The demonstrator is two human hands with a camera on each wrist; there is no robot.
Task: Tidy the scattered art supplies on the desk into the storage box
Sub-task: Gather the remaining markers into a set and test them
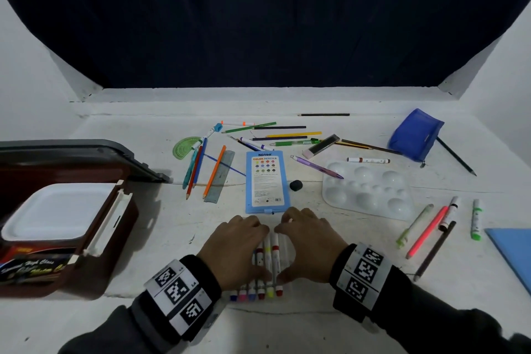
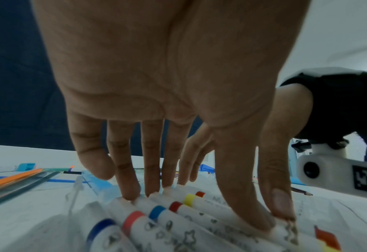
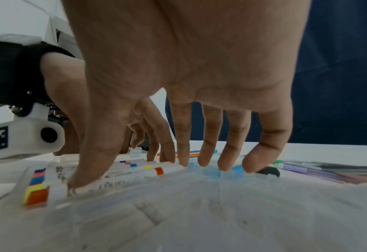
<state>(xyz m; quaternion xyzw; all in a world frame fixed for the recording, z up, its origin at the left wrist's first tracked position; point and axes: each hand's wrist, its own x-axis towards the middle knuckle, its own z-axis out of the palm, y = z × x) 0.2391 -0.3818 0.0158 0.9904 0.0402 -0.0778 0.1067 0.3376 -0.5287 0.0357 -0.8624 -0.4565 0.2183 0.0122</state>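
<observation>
Bracketing marker row [image 1: 268, 267] at near desk edge: left hand [image 1: 234, 250] and right hand [image 1: 311, 250] flank it, fingers spread, tips touching barrels; long axis runs away from body; storage box [image 1: 66, 227] lies left, nearer left hand.

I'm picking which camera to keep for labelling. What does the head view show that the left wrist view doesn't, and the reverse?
Only the head view shows the open storage box at the left, the paint palette, the blue pouch and the whole scatter on the desk.

Only the left wrist view shows the left hand from the palm side, with its fingertips on the markers.

Both show both hands on the row of markers, the blue pencil case just beyond them, and the orange pencil.
</observation>
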